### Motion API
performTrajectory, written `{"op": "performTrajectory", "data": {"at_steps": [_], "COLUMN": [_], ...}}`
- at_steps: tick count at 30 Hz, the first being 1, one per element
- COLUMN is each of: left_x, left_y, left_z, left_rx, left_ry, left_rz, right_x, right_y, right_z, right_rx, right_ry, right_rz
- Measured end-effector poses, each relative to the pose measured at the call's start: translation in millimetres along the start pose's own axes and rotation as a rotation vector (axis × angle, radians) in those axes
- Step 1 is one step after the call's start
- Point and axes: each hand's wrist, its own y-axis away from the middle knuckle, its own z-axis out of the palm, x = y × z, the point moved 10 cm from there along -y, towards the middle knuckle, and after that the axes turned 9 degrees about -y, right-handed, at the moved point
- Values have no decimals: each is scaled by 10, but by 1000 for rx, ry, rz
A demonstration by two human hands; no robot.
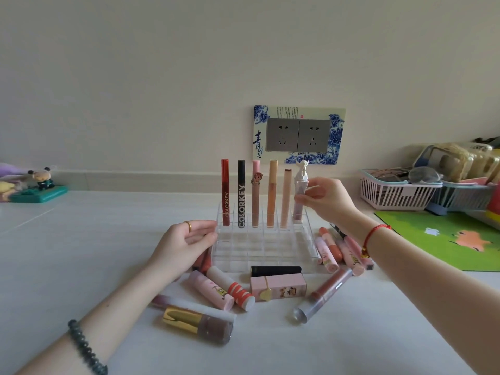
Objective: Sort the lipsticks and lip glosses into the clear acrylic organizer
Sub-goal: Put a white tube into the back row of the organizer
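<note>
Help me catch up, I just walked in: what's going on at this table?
A person is sorting lip products into a clear acrylic organizer. The right hand holds a white-capped lip gloss upright, with its base in the back row's rightmost slot. The left hand holds the organizer's left edge. Five tubes stand in that back row; the other rows look empty. Many loose lipsticks lie on the table around the organizer.

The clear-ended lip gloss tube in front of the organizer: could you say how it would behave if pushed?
The lip gloss tube looks round and lies flat on the smooth white table, so it would probably roll. Its glossy surface may feel slippery; it seems rigid.
</note>
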Motion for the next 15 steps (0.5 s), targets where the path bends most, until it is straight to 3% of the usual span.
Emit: {"op": "performTrajectory", "data": {"at_steps": [15], "left_x": [13], "left_y": [-9], "left_z": [2], "left_rx": [-6], "left_ry": [-32], "left_rz": [1], "right_x": [80], "right_y": [15], "right_z": [10], "right_rx": [-3], "right_ry": [60], "right_rz": [-3]}}
